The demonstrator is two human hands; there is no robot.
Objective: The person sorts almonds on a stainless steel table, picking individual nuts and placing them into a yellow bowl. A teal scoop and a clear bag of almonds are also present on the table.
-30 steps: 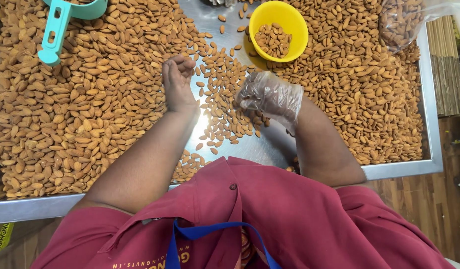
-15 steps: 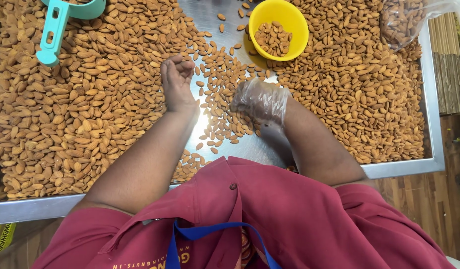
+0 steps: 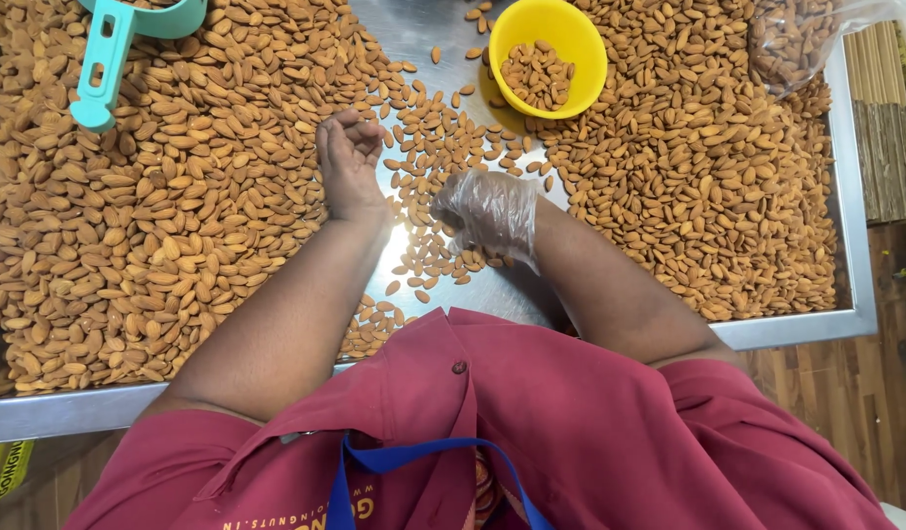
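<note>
A steel tray table [image 3: 855,319] is covered with shelled almonds. My bare left hand [image 3: 350,162] lies at the right edge of the big left heap of almonds [image 3: 158,216], its fingers curled inward; what is in its palm is hidden. My right hand [image 3: 487,211], in a clear plastic glove, rests with bent fingers on the thin scatter of almonds [image 3: 433,147] in the bare steel middle. A yellow bowl [image 3: 575,29] with some almonds in it stands just beyond the right hand.
A teal scoop [image 3: 104,64] lies on the left heap at the top left. Another broad heap of almonds [image 3: 708,186] fills the right side, with a clear bag of almonds [image 3: 791,39] at the top right. Wooden floor [image 3: 845,393] shows beyond the table's near right corner.
My gloved right hand has slid left and a little nearer across the scattered almonds. My left hand has stayed almost in place with its fingers curled.
</note>
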